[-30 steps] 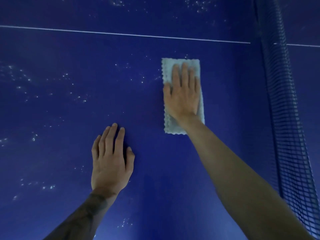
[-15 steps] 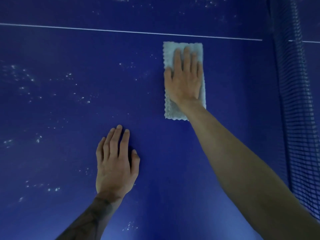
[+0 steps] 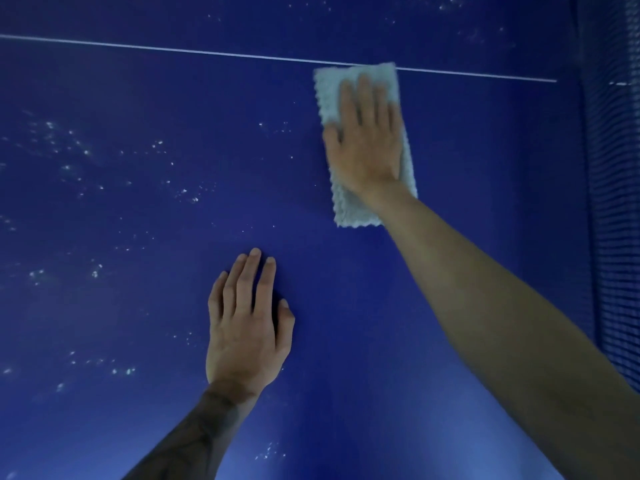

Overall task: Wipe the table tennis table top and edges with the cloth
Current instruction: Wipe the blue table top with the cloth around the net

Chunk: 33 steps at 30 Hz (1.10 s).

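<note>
One cloth (image 3: 349, 209), pale and folded into a long rectangle with a scalloped edge, lies flat on the blue surface (image 3: 363, 341). Its far end just overlaps the single white line (image 3: 173, 49) that crosses the table top. The right hand (image 3: 367, 147) lies palm down on top of the cloth, fingers straight and slightly spread, covering its middle; the cloth shows beyond the fingertips, along the thumb side and behind the wrist. The picture is blurred around that hand. The left hand (image 3: 247, 327), the second of the two in view, rests flat on the bare surface nearer the person and to the left, well apart from the cloth, fingers close together and thumb out. White specks (image 3: 69, 147) are scattered over the surface, mostly left of both hands. One net (image 3: 616, 209) stands along the right side.
</note>
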Each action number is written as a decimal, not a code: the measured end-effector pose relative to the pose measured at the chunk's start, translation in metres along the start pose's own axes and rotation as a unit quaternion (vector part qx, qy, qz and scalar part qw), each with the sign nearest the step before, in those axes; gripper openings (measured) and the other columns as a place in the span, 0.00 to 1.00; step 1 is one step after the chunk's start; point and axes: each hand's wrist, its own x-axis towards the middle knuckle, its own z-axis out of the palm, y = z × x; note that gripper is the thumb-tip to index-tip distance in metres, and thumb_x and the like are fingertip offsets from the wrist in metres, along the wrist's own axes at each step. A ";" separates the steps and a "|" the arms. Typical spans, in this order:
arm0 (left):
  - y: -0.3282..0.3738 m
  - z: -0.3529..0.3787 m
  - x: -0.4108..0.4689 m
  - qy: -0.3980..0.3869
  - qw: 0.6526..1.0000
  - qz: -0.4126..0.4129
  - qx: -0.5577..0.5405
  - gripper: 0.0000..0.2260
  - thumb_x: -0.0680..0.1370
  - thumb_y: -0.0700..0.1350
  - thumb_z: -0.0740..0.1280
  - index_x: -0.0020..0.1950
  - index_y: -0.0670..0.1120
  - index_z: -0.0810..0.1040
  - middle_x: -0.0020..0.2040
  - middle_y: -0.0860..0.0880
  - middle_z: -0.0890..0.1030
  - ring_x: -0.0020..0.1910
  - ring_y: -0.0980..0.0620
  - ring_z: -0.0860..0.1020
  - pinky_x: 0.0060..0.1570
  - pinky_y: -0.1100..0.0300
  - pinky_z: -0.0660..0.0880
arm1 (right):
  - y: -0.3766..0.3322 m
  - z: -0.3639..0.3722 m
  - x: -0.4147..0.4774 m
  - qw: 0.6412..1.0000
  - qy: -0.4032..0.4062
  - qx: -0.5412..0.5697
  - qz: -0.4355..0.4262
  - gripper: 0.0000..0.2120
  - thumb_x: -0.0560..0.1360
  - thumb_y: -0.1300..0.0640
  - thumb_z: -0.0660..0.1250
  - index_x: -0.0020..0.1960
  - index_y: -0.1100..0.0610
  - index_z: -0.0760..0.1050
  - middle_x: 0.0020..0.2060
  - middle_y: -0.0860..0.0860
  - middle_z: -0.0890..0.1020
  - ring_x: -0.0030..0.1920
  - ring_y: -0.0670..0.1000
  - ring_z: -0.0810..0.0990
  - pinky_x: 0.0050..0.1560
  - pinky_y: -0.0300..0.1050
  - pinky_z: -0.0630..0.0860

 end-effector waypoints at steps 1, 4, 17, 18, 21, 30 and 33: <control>-0.001 0.000 0.000 -0.002 1.000 -0.001 0.001 0.26 0.84 0.50 0.55 0.80 0.40 0.67 0.80 0.40 0.66 0.80 0.40 0.63 0.81 0.41 0.56 | -0.009 0.004 -0.014 0.999 -0.009 -0.005 -0.048 0.33 0.87 0.43 0.45 0.87 0.55 0.45 0.87 0.57 0.46 0.86 0.59 0.44 0.85 0.59 0.43; 0.000 0.000 -0.001 -0.003 1.000 -0.001 0.001 0.26 0.84 0.50 0.55 0.80 0.40 0.67 0.80 0.40 0.66 0.80 0.40 0.63 0.82 0.42 0.56 | -0.002 0.011 -0.053 0.991 -0.021 -0.037 -0.129 0.33 0.87 0.42 0.44 0.87 0.55 0.45 0.87 0.56 0.47 0.86 0.58 0.44 0.85 0.58 0.44; 0.001 -0.001 0.000 -0.002 1.000 -0.003 0.001 0.26 0.84 0.50 0.56 0.79 0.40 0.68 0.80 0.40 0.67 0.80 0.40 0.64 0.81 0.41 0.58 | -0.036 0.016 -0.049 0.983 -0.027 -0.031 -0.178 0.32 0.87 0.43 0.46 0.87 0.55 0.46 0.87 0.56 0.47 0.86 0.58 0.44 0.85 0.58 0.44; 0.001 -0.001 0.001 -0.001 1.000 -0.002 0.001 0.26 0.84 0.50 0.56 0.80 0.40 0.68 0.80 0.40 0.67 0.80 0.40 0.64 0.81 0.41 0.58 | -0.025 0.016 -0.056 0.978 -0.032 -0.040 -0.202 0.32 0.87 0.43 0.46 0.87 0.54 0.46 0.87 0.56 0.47 0.86 0.58 0.44 0.85 0.58 0.45; 0.001 -0.001 0.000 0.003 1.000 0.000 0.002 0.25 0.84 0.49 0.56 0.80 0.40 0.68 0.80 0.40 0.67 0.80 0.40 0.64 0.80 0.40 0.59 | 0.007 0.009 -0.043 0.987 -0.028 -0.043 -0.150 0.32 0.87 0.43 0.45 0.88 0.53 0.45 0.87 0.55 0.46 0.86 0.57 0.43 0.85 0.57 0.43; 0.001 -0.003 0.002 0.009 1.000 0.003 -0.008 0.24 0.84 0.48 0.58 0.79 0.39 0.69 0.80 0.40 0.68 0.80 0.39 0.65 0.80 0.41 0.59 | -0.063 0.023 -0.057 0.991 -0.011 -0.018 -0.131 0.32 0.87 0.44 0.46 0.87 0.55 0.48 0.86 0.57 0.48 0.86 0.59 0.45 0.85 0.58 0.44; -0.005 -0.010 -0.001 0.010 0.999 0.016 -0.043 0.23 0.85 0.46 0.59 0.78 0.39 0.70 0.80 0.41 0.67 0.79 0.40 0.66 0.79 0.40 0.61 | -0.031 0.021 -0.087 0.984 -0.027 -0.045 -0.171 0.32 0.87 0.43 0.45 0.87 0.54 0.47 0.87 0.56 0.48 0.86 0.57 0.45 0.85 0.57 0.46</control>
